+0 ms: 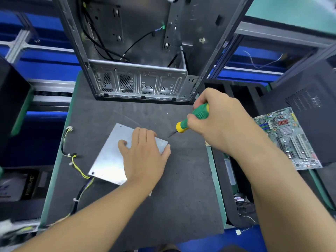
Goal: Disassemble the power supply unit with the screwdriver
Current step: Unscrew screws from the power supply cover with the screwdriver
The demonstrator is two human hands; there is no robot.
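Observation:
The power supply unit [109,157], a flat silver metal box, lies on the dark mat [163,197] left of centre. My left hand [145,151] rests flat on its top, fingers spread near its right corner. My right hand [214,119] grips the green and yellow handle of the screwdriver [192,119]. Its thin blade slants down-left, with the tip close to the unit's upper right corner. A bundle of black and yellow cables [76,166] trails from the unit's left side toward the near left edge.
An open, stripped computer case [141,51] stands upright at the back of the mat. A green motherboard [289,137] lies to the right beside a black case panel [309,99]. Dark trays and boxes sit at both sides.

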